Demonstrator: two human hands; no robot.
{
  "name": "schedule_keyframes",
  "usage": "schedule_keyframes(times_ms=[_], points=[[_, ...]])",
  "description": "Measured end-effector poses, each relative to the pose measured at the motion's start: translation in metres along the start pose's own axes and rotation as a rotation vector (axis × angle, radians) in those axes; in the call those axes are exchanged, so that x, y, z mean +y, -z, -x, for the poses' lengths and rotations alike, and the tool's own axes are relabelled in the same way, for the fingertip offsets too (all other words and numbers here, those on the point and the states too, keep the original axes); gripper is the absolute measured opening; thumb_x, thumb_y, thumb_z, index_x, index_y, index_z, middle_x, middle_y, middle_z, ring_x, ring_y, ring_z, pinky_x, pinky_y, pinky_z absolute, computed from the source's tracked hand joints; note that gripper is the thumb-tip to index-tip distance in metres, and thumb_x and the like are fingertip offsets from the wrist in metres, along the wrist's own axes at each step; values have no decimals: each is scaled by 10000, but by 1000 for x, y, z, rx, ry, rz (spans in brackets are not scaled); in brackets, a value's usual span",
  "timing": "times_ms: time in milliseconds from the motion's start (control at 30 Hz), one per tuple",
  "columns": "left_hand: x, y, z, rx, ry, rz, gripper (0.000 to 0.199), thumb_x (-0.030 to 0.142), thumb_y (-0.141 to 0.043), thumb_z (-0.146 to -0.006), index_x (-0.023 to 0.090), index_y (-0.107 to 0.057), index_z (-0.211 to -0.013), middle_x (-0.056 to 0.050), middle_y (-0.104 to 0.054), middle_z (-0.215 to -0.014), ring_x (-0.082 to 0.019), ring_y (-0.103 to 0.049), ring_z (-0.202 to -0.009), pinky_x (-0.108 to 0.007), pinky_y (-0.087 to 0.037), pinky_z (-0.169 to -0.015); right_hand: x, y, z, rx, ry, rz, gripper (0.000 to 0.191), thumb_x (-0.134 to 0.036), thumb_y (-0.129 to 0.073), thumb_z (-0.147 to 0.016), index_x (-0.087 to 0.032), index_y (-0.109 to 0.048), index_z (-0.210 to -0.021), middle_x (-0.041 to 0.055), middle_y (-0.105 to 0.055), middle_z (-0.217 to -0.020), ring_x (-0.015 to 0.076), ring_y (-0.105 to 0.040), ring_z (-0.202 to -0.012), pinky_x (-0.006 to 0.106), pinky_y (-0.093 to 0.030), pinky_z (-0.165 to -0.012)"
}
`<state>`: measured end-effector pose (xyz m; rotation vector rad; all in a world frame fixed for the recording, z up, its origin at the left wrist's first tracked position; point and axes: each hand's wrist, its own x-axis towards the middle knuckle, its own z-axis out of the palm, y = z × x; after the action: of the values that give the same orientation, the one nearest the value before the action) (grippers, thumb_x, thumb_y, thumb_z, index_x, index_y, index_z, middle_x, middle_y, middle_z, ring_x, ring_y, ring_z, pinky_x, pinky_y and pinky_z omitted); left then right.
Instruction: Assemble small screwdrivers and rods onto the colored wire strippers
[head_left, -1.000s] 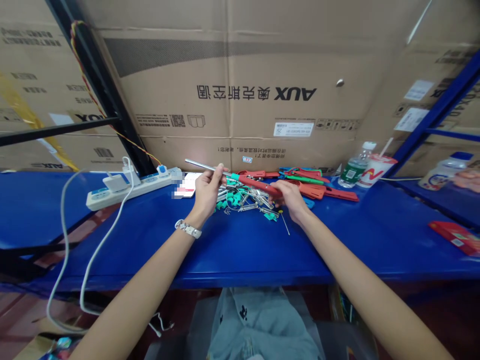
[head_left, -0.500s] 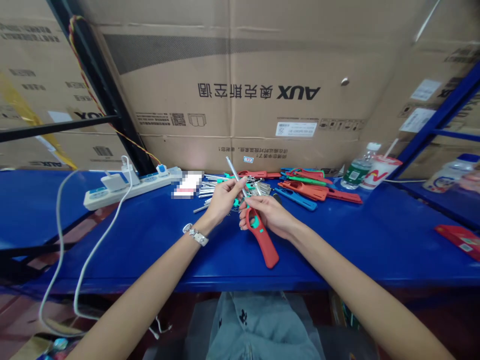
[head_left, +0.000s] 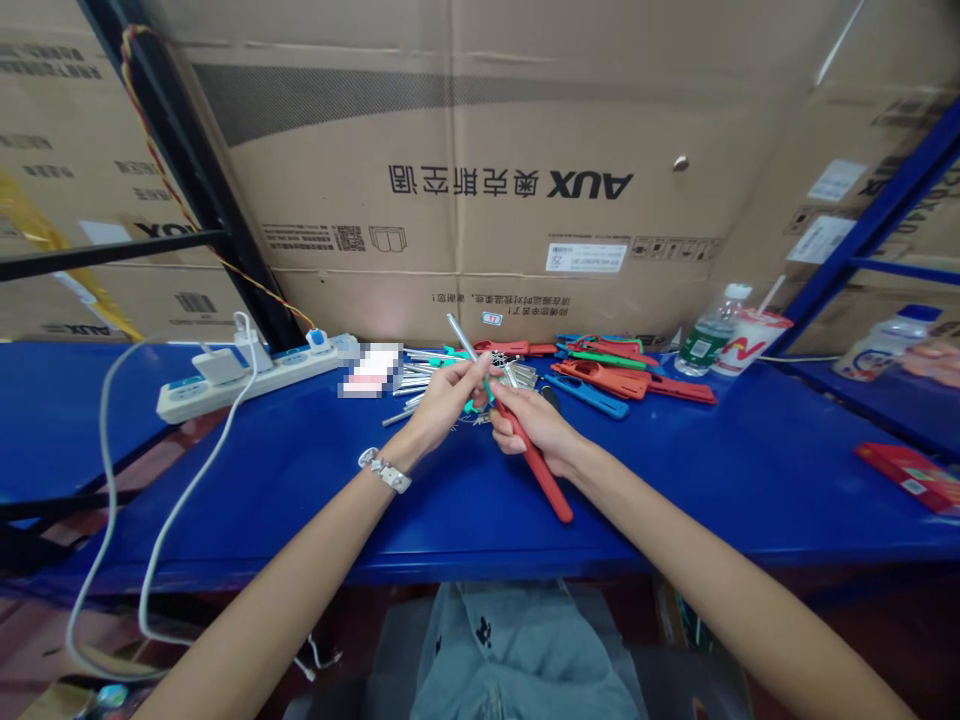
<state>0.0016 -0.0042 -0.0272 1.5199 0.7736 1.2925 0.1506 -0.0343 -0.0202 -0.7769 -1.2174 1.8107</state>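
Note:
A long gas lighter (head_left: 546, 478) with a red handle and a silver metal tube is held between my two hands, its tube pointing up and to the left. My left hand (head_left: 448, 398) pinches the lighter around the tube's lower end, where some green plastic shows. Wrapped around the upper part of the red handle is my right hand (head_left: 531, 424). The handle is seen edge-on, and its trigger is hidden. Behind my hands lies a pile of silver lighter tubes (head_left: 417, 372) with green parts. Red, blue and green lighter handles (head_left: 606, 378) lie right of the pile.
A white power strip (head_left: 259, 375) with plugs and cables lies at the left of the blue table (head_left: 712, 490). At the back right stand a water bottle (head_left: 701, 345) and a paper cup (head_left: 750, 345). A red packet (head_left: 907, 475) lies far right. Cardboard boxes (head_left: 510, 120) rise behind.
The lighter has turned about its length, so the handle now shows its narrow edge instead of its broad side and trigger opening. My right hand has closed further around the handle.

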Motion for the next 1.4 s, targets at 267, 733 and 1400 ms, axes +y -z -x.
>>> schedule_keyframes(times_ms=[267, 733, 1400], points=[[-3, 3, -7, -9, 122, 281, 316, 459, -782, -819, 178, -642, -783, -26, -632, -786, -118, -579, -696, -272, -510, -681, 4, 5, 4, 4, -3, -53, 391, -550, -677, -876, -172, -590, -823, -66, -522, -457, 70, -403, -320, 192, -315, -365], [35, -23, -36, 192, 401, 834, 400, 383, -444, -1070, 169, -518, -741, 48, -454, -551, -79, -464, -450, -212, -454, -531, 15, 6, 0, 97, 70, 15, 443, -603, -703, -827, -189, -555, -774, -57, -548, -458, 88, -471, -320, 198, -349, -349], [52, 34, -75, 429, 180, 743, 411, 197, -298, -1041, 208, -319, -630, 57, -316, -517, -87, -400, -440, -197, -389, -513, 11, 10, 12, 143, 133, 73, 484, -652, -711, -765, -205, -527, -748, -63, -547, -455, 110, -507, -318, 208, -373, -333]])
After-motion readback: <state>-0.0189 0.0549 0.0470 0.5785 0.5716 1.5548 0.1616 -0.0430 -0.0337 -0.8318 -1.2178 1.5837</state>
